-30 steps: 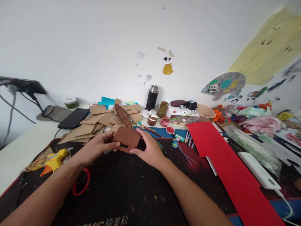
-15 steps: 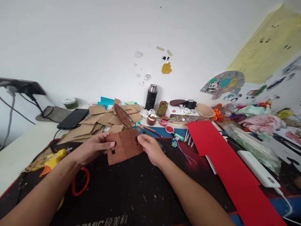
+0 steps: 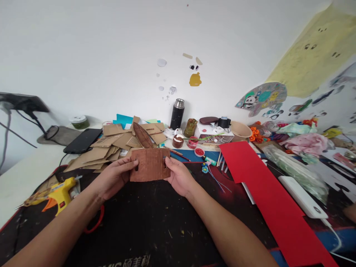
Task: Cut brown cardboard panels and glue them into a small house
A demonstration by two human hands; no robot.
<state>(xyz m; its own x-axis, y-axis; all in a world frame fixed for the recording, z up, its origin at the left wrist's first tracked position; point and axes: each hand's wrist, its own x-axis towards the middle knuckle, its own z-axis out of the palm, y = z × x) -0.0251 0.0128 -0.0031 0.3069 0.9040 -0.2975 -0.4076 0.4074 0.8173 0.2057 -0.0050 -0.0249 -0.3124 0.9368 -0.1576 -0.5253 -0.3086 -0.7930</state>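
Between my two hands, above the black desk mat (image 3: 144,222), is a brown painted cardboard piece (image 3: 150,165) with a small dark slot near each side edge. My left hand (image 3: 118,174) pinches its left edge, thumb on the front by the slot. My right hand (image 3: 179,174) grips the right edge, its thumb beside the other slot. Fingers behind the piece are hidden. Just beyond its top edge, a brown pointed oval piece (image 3: 143,135) rests against the cardboard scraps (image 3: 108,144).
A yellow glue gun (image 3: 61,194) and red-handled scissors (image 3: 96,222), partly behind my forearm, lie at left. Red card (image 3: 267,193) and a white power bank (image 3: 303,196) lie at right. At the back stand a black flask (image 3: 177,115), paint pots (image 3: 178,141) and a beige bowl (image 3: 240,131).
Both hands have raised the brown cardboard piece slightly and levelled it, so its tilt is gone and both slots show. The view has shifted slightly.
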